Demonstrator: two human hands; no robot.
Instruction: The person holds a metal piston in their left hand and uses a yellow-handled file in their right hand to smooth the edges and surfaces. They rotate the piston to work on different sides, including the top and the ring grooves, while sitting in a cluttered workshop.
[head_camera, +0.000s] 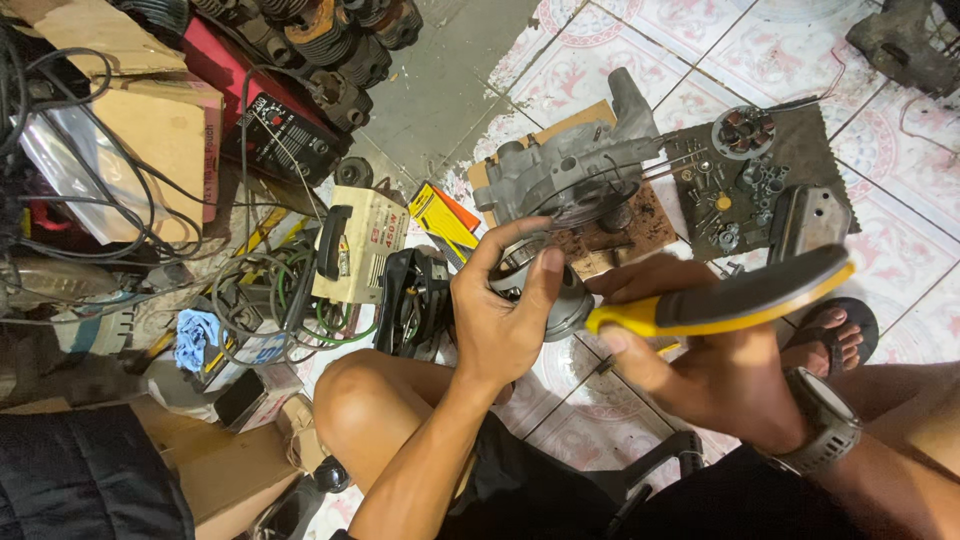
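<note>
Fingers (530, 272) of the left hand (497, 318) are wrapped round a round grey metal part (565, 300), held up over the knee above the tiled floor (600, 60), while the right hand (690, 355) has its fingers closed on yellow-and-black pliers (725, 297). The pliers' long axis runs left-right, nose end pointing straight into the part, which sits just left of the right hand, basically touching. Beyond is a grey engine casing (565, 170) on cardboard and a dark mat of small bolts (745, 185).
</note>
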